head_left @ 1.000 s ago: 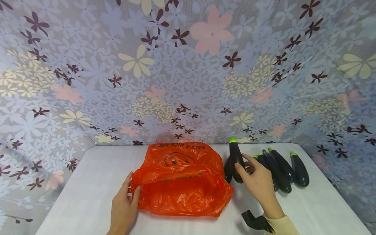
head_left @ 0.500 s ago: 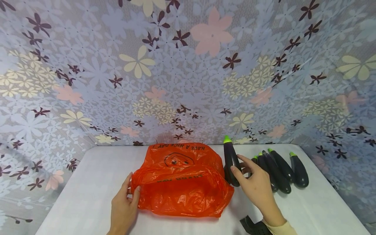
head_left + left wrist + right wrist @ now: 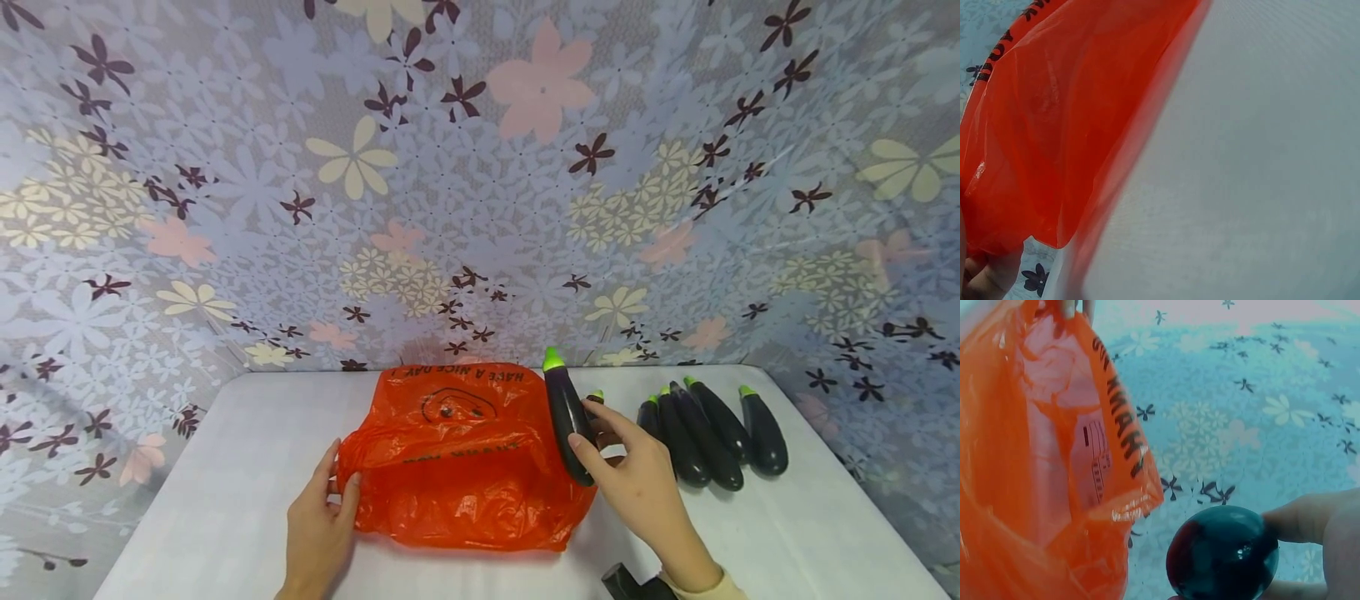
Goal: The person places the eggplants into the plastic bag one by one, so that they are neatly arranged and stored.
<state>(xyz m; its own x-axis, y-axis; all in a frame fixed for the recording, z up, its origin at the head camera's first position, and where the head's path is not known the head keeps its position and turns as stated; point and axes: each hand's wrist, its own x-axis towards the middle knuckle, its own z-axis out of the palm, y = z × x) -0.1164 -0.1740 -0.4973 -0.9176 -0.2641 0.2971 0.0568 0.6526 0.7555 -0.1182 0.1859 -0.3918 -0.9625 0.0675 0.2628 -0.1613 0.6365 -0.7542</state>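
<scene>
A dark purple eggplant with a bright green stem end is held in my right hand, between thumb and fingers. It hangs tilted at the right side of a red plastic bag. My left hand grips the bag's left edge, thumb in front and fingers behind. In the right wrist view, the eggplant's rounded end faces the camera, beside the bag's open mouth. The left wrist view shows the bag's side and some fingertips at its lower edge.
Several eggplants lie together on the white table to the right, with another eggplant slightly apart. One more eggplant is mostly hidden behind my right hand. A flower-patterned backdrop rises behind the table.
My right hand has moved left with the eggplant, from beside the bag to over its right edge. The left hand and the bag have stayed nearly still.
</scene>
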